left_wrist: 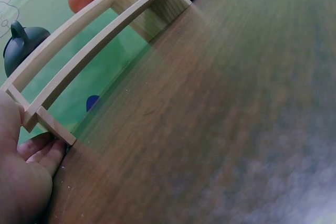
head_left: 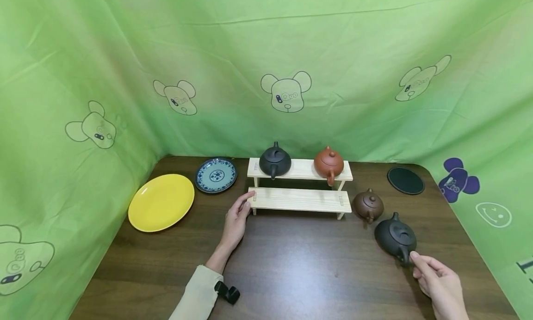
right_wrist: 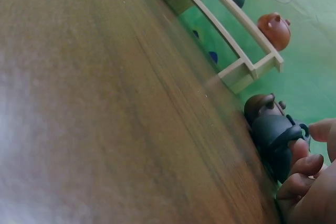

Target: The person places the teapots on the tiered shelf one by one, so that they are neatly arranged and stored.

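My left hand (head_left: 236,223) grips the left end of the lower step of a two-tier wooden display stand (head_left: 300,200), its fingers beside the stand's leg in the left wrist view. At the right, my right hand (head_left: 441,283) pinches the handle of a black teapot (head_left: 393,236), whose spout points away from me. In the right wrist view the fingers (right_wrist: 300,153) curl at that handle. Just behind it stands a dark brown teapot (head_left: 368,206). On the upper step sit another black teapot (head_left: 275,162), at the left, and a reddish-orange teapot (head_left: 328,163), at the right.
On the left of the brown table (head_left: 291,264) lie a yellow plate (head_left: 161,203) and a blue patterned plate (head_left: 216,175). A dark round coaster (head_left: 405,180) lies at the back right. Green printed cloth (head_left: 225,47) hangs behind and along both sides.
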`<state>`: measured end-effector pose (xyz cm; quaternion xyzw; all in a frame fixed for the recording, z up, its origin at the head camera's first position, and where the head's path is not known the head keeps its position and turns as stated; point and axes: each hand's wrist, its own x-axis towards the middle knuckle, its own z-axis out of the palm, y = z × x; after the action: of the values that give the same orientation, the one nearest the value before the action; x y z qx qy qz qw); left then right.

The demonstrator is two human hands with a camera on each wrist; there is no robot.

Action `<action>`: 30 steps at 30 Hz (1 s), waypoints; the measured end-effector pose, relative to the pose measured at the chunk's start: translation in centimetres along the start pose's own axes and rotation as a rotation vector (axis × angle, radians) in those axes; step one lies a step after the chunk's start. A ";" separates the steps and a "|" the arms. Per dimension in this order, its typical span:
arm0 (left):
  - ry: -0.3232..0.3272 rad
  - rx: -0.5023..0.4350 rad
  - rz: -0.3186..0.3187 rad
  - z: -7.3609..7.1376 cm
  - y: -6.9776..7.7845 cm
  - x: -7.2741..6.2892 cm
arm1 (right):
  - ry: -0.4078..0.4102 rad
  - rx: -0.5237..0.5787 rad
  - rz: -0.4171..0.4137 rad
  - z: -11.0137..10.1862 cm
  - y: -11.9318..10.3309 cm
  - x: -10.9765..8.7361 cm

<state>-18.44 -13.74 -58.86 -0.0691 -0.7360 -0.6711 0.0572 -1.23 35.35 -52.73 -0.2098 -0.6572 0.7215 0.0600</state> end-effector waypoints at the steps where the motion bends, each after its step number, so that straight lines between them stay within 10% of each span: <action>1: 0.003 -0.001 -0.005 0.0 0.1 0.0 | -0.008 -0.007 0.001 0.0 0.0 0.0; 13: 0.007 0.000 -0.013 0.5 3.5 -0.9 | -0.084 -0.061 0.048 0.1 -0.3 0.6; 21: -0.015 -0.026 -0.026 -0.1 -0.6 0.2 | -0.095 -0.127 0.137 0.0 -1.0 0.9; 30: -0.020 -0.042 -0.067 -0.3 -1.3 0.4 | -0.091 -0.142 0.183 0.0 -1.3 1.0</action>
<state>-19.12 -14.17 -60.07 -0.0522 -0.7240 -0.6873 0.0259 -2.42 35.89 -51.67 -0.2398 -0.6867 0.6844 -0.0512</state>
